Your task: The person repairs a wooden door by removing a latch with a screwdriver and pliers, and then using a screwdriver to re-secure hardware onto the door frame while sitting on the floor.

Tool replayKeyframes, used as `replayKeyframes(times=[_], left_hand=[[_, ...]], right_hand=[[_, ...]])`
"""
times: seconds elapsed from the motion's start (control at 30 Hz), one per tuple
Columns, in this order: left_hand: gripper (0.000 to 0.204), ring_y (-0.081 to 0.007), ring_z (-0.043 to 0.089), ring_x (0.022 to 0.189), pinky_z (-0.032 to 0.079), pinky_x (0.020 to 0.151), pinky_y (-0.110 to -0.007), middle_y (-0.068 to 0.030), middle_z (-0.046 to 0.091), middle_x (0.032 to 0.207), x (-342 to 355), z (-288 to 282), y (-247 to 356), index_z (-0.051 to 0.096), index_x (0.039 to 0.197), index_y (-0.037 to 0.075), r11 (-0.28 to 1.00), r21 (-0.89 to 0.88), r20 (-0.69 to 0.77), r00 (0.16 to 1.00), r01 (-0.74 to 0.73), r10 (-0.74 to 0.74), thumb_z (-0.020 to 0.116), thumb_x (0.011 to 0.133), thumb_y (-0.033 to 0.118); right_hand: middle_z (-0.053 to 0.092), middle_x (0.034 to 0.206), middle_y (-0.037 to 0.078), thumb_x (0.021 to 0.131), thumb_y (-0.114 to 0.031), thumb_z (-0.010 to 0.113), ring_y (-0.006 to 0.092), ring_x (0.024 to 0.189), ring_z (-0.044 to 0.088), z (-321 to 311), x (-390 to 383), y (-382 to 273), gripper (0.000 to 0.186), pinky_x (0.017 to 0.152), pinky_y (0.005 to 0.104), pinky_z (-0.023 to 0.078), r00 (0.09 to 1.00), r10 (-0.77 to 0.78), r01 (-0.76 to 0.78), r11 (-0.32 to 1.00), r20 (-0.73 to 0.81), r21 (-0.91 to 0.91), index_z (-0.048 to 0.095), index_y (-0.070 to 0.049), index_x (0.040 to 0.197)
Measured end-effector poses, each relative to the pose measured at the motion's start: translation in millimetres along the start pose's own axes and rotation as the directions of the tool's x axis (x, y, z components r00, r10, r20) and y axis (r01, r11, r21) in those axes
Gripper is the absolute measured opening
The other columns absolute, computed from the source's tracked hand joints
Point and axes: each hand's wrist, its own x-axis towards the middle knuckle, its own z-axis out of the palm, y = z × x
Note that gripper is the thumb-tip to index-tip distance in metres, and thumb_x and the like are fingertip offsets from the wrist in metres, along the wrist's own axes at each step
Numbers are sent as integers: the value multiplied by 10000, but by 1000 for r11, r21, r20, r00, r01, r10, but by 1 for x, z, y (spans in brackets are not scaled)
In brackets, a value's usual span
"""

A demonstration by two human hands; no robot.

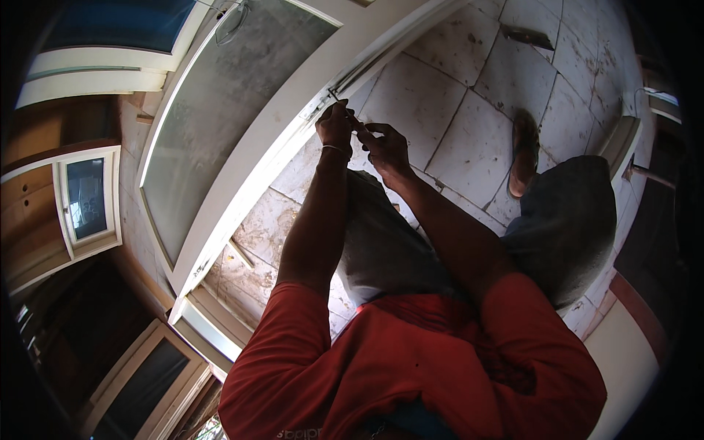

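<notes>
My left hand is closed at the edge of a white-framed door with a frosted panel, beside a narrow metal fitting in that edge. A thin dark rod-like piece sticks out above the fingers. My right hand is just below and right of the left, its fingers bent and pinched around something small near the left hand's fingertips. What either hand grips is too small and shadowed to name.
Below are dirty white floor tiles with a dark scrap and a light stick. My sandalled foot is at right. White-framed windows and wooden panels are at left. A frame runs along the right.
</notes>
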Motion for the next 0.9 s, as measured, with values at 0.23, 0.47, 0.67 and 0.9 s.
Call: replayKeyframes(times=[0.23, 0.47, 0.67, 0.9], left_hand=[[208, -181, 601, 554, 486, 533, -330, -76, 639, 664, -6, 7, 6, 727, 868, -20, 997, -58, -34, 998, -54, 52, 622, 864, 160], [281, -208, 637, 628, 532, 577, -345, -113, 658, 794, 5, 4, 1, 716, 1040, -29, 1000, 0, -14, 1000, -15, 15, 578, 903, 174], [263, -199, 615, 651, 515, 595, -333, -101, 645, 807, 0, -3, 9, 705, 1066, -27, 991, -119, 37, 997, 66, -62, 586, 917, 155], [230, -206, 624, 666, 511, 615, -329, -122, 668, 811, 2, 4, 20, 715, 1001, -36, 979, -177, 79, 993, 99, -86, 605, 910, 144]], right_hand=[[674, 824, 85, 863, -246, 737, 109, 693, 590, 0, 4, 5, 459, 606, 269, 466, 997, -68, 63, 990, -38, -126, 610, 56, 1185], [567, 785, 7, 891, -336, 721, 58, 553, 448, -18, 8, 3, 473, 480, 239, 333, 911, 196, -363, 797, 362, 483, 583, -34, 1228], [557, 786, 4, 932, -315, 666, 47, 511, 401, 3, -9, -24, 426, 427, 200, 292, 939, 266, -320, 907, 216, 274, 574, -61, 1261], [684, 755, 231, 924, -255, 653, 296, 696, 719, 3, 4, 1, 340, 600, 373, 516, 823, -561, 499, 642, 88, -582, 611, -37, 1182]])
